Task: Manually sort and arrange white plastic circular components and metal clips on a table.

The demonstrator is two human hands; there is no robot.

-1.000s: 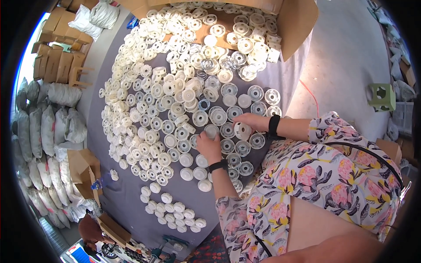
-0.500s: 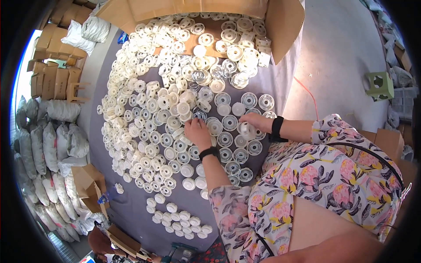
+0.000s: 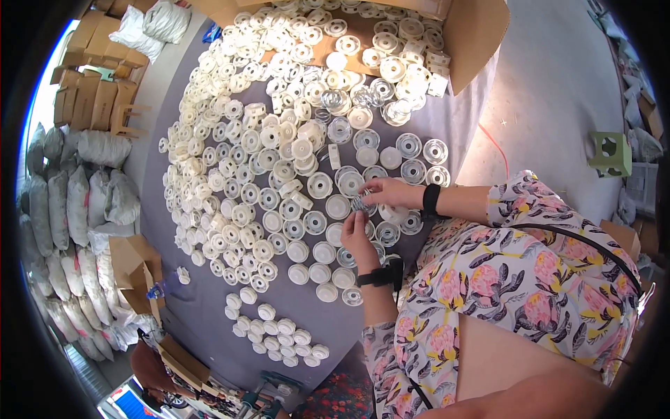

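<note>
My left hand (image 3: 358,236) and my right hand (image 3: 388,192) meet over the near right part of the table. Between their fingertips is a shiny metal coil spring (image 3: 361,204), pinched from both sides; whether it is one spring or several tangled, I cannot tell. A white round cap (image 3: 394,212) shows below my right palm, partly hidden by it. Around my hands lie round white plastic housings, such as this one (image 3: 338,207), some with a metal ring inside. More loose coil springs (image 3: 334,99) rest among the parts farther back.
A tipped cardboard box (image 3: 477,45) spills white parts at the far side. Many white wheel-like pieces (image 3: 209,140) cover the grey cloth (image 3: 209,307). A small group of white caps (image 3: 285,340) sits near left. Filled sacks (image 3: 56,216) line the left; another person works at lower left.
My left hand has moved right and nearer, bringing the spring from the heap. My right hand has shifted left to meet it. The whole view has also shifted slightly.
</note>
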